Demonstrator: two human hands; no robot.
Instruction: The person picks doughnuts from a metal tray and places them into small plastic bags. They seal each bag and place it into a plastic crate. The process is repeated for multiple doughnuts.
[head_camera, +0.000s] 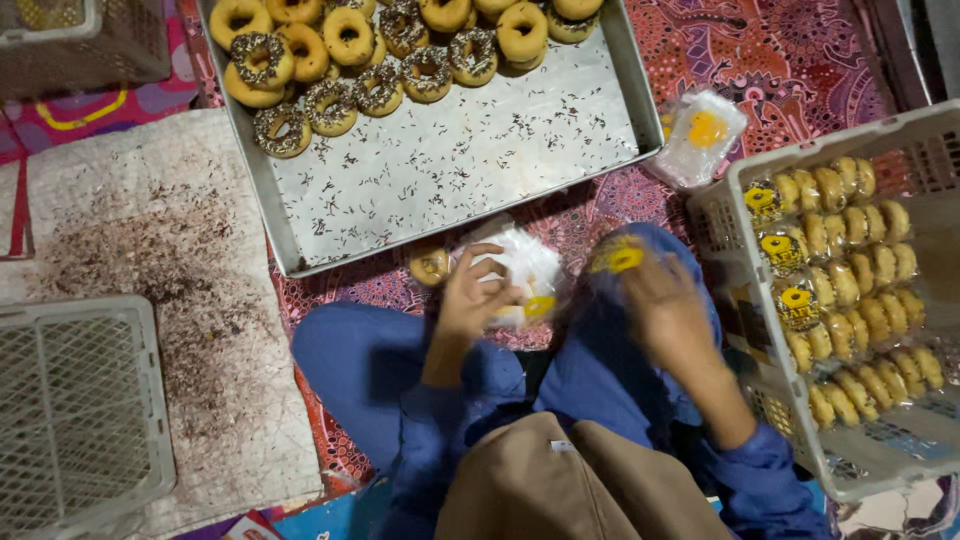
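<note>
My left hand (470, 295) grips a stack of clear plastic bags (525, 262) with a yellow mark, just below the metal tray. A plain doughnut (430, 265) lies on the mat beside that hand. My right hand (665, 305) is blurred and holds a clear bag with a yellow label (625, 258) over my blue-clad knee. The large metal tray (480, 150) holds several doughnuts (350, 60) along its far side, some with chocolate sprinkles; loose sprinkles dot its bare surface.
A white plastic basket (745, 190) at right holds rows of bagged doughnuts (850, 270). One loose bag (700, 135) lies between tray and basket. An upturned white crate (80, 400) sits at lower left on a crumb-strewn white sheet (170, 250). A patterned mat (780, 60) lies underneath.
</note>
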